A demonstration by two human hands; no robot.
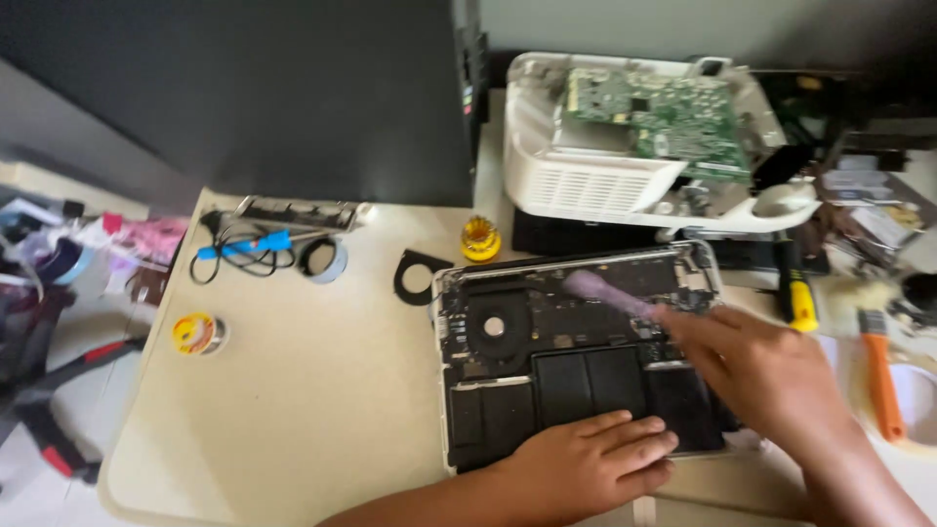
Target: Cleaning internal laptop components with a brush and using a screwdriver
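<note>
An opened laptop (459,293) lies bottom-up on the beige table, its fan, board and black battery cells exposed. My left hand (586,459) rests flat on the battery cells at the laptop's near edge. My right hand (761,371) reaches in from the right and holds a purple brush (600,291), blurred by motion, over the board near the fan.
An open white device with a green circuit board (644,137) stands behind the laptop. A blue soldering iron (244,244), tape roll (322,260), solder spool (198,333), black ring piece (415,275), yellow tool (800,298) and orange brush (881,376) lie around. Clutter fills both sides.
</note>
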